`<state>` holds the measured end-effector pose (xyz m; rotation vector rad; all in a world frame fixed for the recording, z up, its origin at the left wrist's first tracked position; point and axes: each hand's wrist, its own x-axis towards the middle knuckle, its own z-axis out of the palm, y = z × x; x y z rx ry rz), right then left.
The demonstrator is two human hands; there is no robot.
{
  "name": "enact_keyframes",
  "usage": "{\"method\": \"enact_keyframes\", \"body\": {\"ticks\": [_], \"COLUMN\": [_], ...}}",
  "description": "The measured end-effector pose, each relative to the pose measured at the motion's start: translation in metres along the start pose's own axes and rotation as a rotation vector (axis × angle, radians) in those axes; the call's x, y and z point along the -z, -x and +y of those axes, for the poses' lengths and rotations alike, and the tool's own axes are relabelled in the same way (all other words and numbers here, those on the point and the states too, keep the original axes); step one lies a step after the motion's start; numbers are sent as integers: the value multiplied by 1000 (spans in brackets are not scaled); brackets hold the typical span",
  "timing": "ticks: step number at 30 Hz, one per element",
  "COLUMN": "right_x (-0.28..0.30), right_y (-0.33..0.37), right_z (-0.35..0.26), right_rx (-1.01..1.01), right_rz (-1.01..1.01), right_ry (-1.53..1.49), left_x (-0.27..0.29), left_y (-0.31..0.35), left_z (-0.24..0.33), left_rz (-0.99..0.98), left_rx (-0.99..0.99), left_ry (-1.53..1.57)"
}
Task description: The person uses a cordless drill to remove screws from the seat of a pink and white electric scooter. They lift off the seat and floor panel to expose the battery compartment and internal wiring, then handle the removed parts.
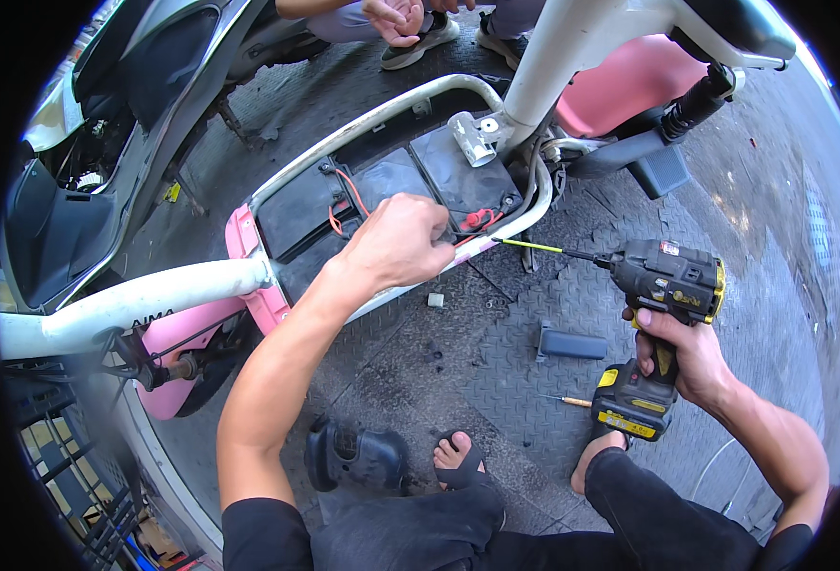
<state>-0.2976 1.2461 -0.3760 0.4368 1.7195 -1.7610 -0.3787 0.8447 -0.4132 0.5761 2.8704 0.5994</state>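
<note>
My right hand [679, 354] is wrapped round the handle of a black and yellow cordless drill driver [665, 278]. Its long yellow-green bit [534, 246] points left, the tip at the near rim of a scooter's white frame [355, 112]. My left hand [399, 240] hovers over the open battery bay with fingers curled together; whatever they pinch is hidden. Black batteries [391, 181] fill the bay. A red wire [353, 188] runs across them, and red connectors [480, 220] lie right of my left hand. A silver clamp-like tube [472, 139] rests at the bay's right end.
On the dark textured metal floor lie a black rectangular part [572, 344], a thin screwdriver [577, 402], a small pale block [435, 300] and a black moulded cover [355, 455]. Another scooter body [154, 105] stands left. Another person's hands [397, 19] show at the top.
</note>
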Motion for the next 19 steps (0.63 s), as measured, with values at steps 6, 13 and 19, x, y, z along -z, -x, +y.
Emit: {"method": "enact_keyframes", "body": {"ticks": [6,13,19], "right_x": [-1,-22,-40], "right_y": [-2,-7,-20], "right_z": [-1,-12,-18], "right_rx": [-27,-24,71], "right_rz": [-8,-61,-91], "right_ry": [-55,-64,194], "left_x": [-14,-38,-37], "left_y": [28,42,51], "left_z": [-12,-16,-23], "left_rz": [215,437,433], "left_rx": [-75,-48,-12], "left_ry": [219,282,338]}}
